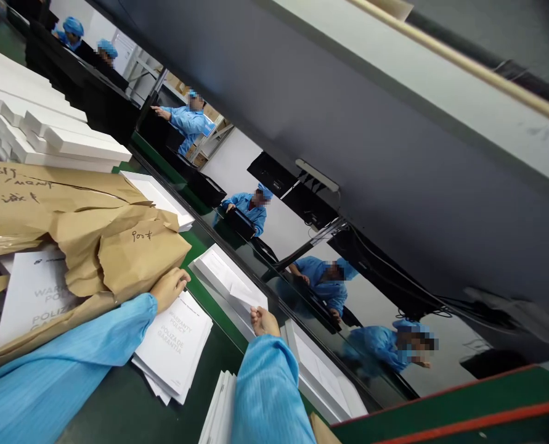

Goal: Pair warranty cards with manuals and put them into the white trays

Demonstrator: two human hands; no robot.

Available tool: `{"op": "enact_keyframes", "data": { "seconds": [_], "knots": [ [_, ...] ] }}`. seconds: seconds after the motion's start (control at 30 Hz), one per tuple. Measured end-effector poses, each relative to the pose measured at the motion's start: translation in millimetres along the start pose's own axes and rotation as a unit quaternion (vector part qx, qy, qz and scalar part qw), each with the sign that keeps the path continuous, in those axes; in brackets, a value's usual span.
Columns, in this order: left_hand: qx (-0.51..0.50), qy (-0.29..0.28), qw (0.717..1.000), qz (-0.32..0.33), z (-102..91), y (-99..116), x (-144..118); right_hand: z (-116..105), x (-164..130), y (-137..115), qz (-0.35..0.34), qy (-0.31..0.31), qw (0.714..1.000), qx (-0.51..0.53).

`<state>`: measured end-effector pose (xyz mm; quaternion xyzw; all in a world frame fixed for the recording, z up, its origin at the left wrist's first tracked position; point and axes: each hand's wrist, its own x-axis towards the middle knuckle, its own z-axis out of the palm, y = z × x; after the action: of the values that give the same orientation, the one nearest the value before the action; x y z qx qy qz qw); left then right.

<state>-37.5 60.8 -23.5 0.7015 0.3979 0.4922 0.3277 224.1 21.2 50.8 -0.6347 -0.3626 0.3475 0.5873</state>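
My left hand (169, 287) rests on the top edge of a stack of white warranty booklets (175, 345), right under a torn brown paper wrap (117, 240). My right hand (264, 321) pinches a single white sheet (246, 296) and holds it over a white tray (219, 265) beside a large black screen (394, 185). Both arms wear light blue sleeves. More warranty booklets (34, 296) lie half covered by the brown paper at the left.
White foam bars (47, 129) are stacked at the far left on the green bench (117, 407). Another booklet stack (219, 413) sits near the bottom edge. Several people in blue coats and caps work along the line behind the black screens.
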Motion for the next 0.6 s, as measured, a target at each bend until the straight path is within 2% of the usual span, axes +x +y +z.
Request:
{"op": "enact_keyframes", "data": {
  "seconds": [0.17, 0.37, 0.47, 0.53, 0.6],
  "knots": [
    [-0.024, 0.004, 1.000, 0.005, 3.3, -4.0, 0.1, -12.8, 9.2, 6.3, 0.006, -0.022, 1.000, -0.019],
    [-0.016, 0.012, 1.000, -0.004, 2.3, -3.8, 2.1, -23.4, -13.6, 0.3, -0.024, 0.012, 0.999, -0.036],
    [0.032, 0.008, 0.999, -0.006, -3.7, 1.2, 3.3, -14.4, -38.2, -1.3, -0.042, 0.018, 0.998, -0.046],
    [0.078, -0.006, 0.997, -0.010, -8.2, 4.8, 3.2, 0.4, -62.2, 2.6, -0.060, -0.009, 0.995, -0.082],
    [0.115, -0.016, 0.993, -0.015, -11.3, 7.7, 1.0, 20.1, -92.9, 11.1, -0.104, -0.058, 0.977, -0.177]
  ]
}}
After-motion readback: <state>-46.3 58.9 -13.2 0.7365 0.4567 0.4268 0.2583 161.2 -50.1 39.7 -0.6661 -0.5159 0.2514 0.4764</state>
